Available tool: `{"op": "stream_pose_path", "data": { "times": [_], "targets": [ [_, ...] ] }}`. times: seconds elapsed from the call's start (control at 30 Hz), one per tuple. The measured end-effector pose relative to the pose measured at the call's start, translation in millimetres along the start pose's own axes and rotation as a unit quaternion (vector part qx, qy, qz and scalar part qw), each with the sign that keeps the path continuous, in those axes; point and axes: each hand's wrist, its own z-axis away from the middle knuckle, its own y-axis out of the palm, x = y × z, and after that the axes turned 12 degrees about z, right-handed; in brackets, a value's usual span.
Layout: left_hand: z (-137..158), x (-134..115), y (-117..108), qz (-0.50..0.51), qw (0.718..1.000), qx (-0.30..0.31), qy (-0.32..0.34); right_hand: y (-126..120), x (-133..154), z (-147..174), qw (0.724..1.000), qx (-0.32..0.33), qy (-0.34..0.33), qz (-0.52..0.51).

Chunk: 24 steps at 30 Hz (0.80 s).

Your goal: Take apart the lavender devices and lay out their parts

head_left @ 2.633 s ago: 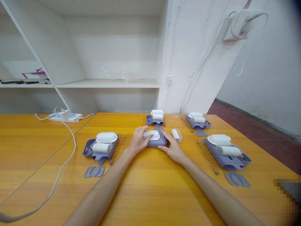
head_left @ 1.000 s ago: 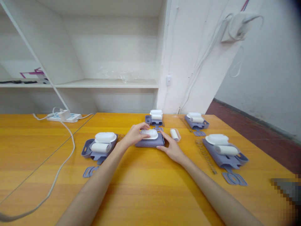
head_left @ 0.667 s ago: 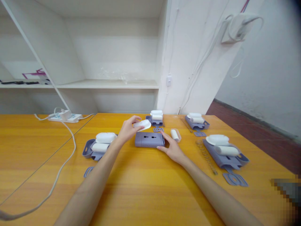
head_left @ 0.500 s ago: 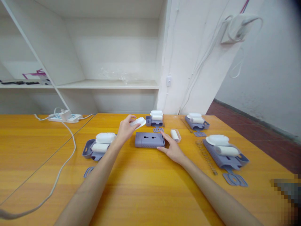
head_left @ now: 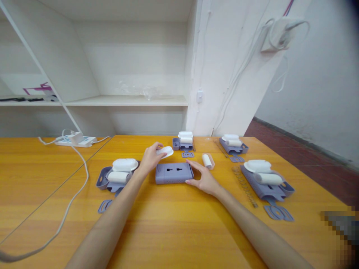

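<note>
Pinched in my left hand (head_left: 150, 158) is a white oval plastic piece with a rim (head_left: 167, 151), held just above the table behind a grey-purple box (head_left: 173, 178). The box lies flat, with two dark keyhole-shaped slots on its upper face. My right hand (head_left: 206, 180) grips the box's right end, thumb at the near corner and fingers at the far one. Beyond the right hand, a white roll (head_left: 206, 161) lies in a clear pinkish shell.
Sets of grey-purple parts with white ovals and rolls stand at left (head_left: 119, 177), back (head_left: 186, 139), back right (head_left: 232, 143) and right (head_left: 267, 179). A coiled spring (head_left: 244, 186) lies by the right set. A power strip (head_left: 75, 140) and its cable (head_left: 85, 168) occupy the left.
The box has shifted a little toward me and to the left, with my right hand on it. My left hand has lowered slightly with the white oval piece, which is tilted differently.
</note>
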Motion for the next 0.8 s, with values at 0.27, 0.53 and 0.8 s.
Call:
{"op": "stream_pose_path", "data": {
  "times": [0.27, 0.53, 0.8],
  "targets": [
    [6, 3, 12, 0.030, 0.999, 0.032, -0.003, 1, 1, 0, 1.000, -0.005, -0.007, 0.018],
    [8, -11, 15, 0.040, 0.998, 0.037, 0.019, 2, 1, 0, 1.000, -0.011, -0.005, 0.008],
    [18, -36, 13, 0.013, 0.974, 0.211, 0.080, 1, -2, 0, 0.999, -0.022, 0.022, -0.025]
  ]
}}
